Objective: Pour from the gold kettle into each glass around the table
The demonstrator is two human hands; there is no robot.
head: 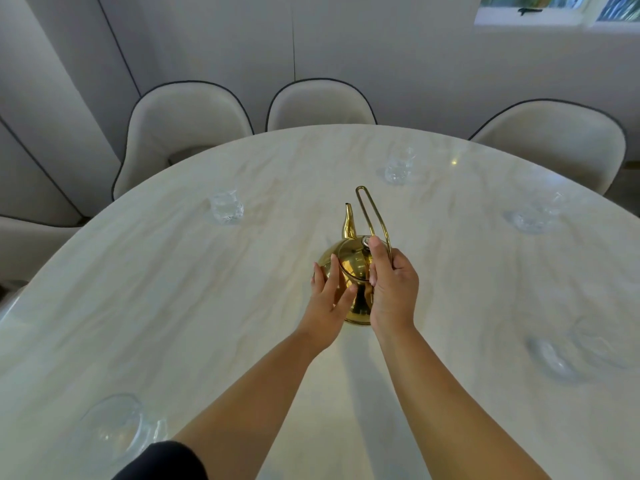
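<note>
The gold kettle (353,268) stands upright in the middle of the pale marble table (173,306), spout pointing away, its thin wire handle raised. My right hand (391,289) grips the base of that handle, with a finger by the lid knob. My left hand (329,292) rests with spread fingers against the kettle's left side. Several clear glasses stand around the table: one far left (227,210), one far centre (398,166), one far right (540,213), one near right (561,355), one near left (114,427).
Cream upholstered chairs with dark piping ring the far edge: one at back left (183,133), one behind the table's middle (320,105), one at right (561,140). A grey wall and a window (554,8) lie behind.
</note>
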